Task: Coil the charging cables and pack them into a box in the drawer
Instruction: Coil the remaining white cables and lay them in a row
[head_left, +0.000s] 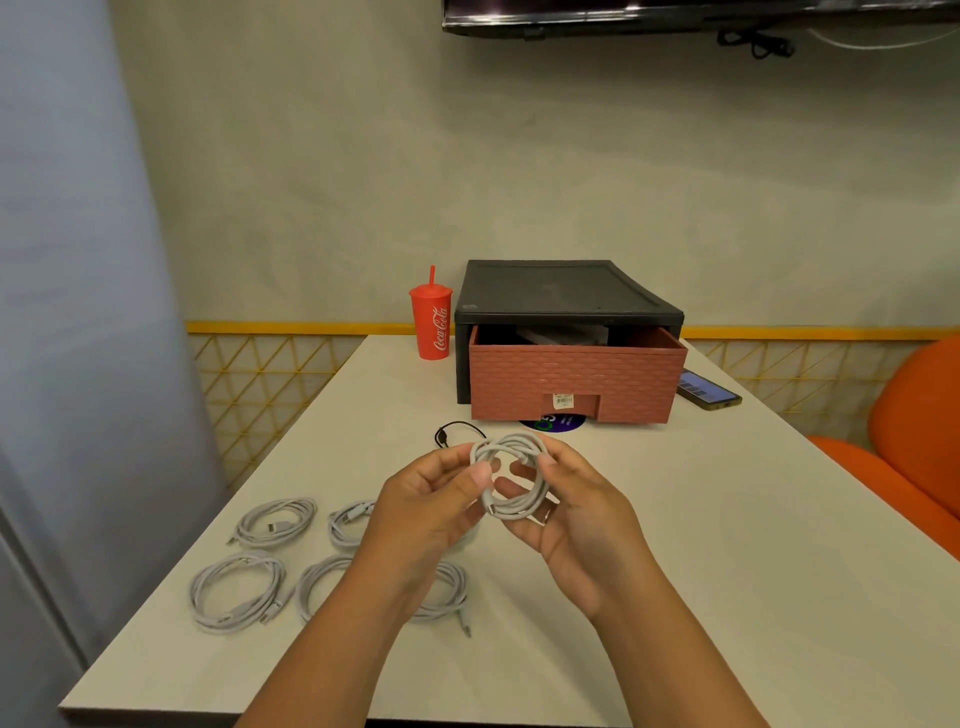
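Above the middle of the white table (675, 545), both hands hold one coiled white cable (511, 475). My left hand (431, 499) pinches its left side and my right hand (576, 512) grips its right side. Several more coiled white cables lie at the left: one (275, 522) at the back, one (236, 592) at the front, and others partly hidden under my left arm. A thin black cable (457, 431) lies behind my hands. The reddish drawer (576, 374) stands pulled open from its black housing (566, 291), with a dark box (563, 332) inside.
A red cup with a straw (432, 325) stands left of the housing. A phone (709, 389) lies to the drawer's right. An orange seat (904, 457) sits beyond the table's right edge. A round sticker (556, 423) shows under the drawer front.
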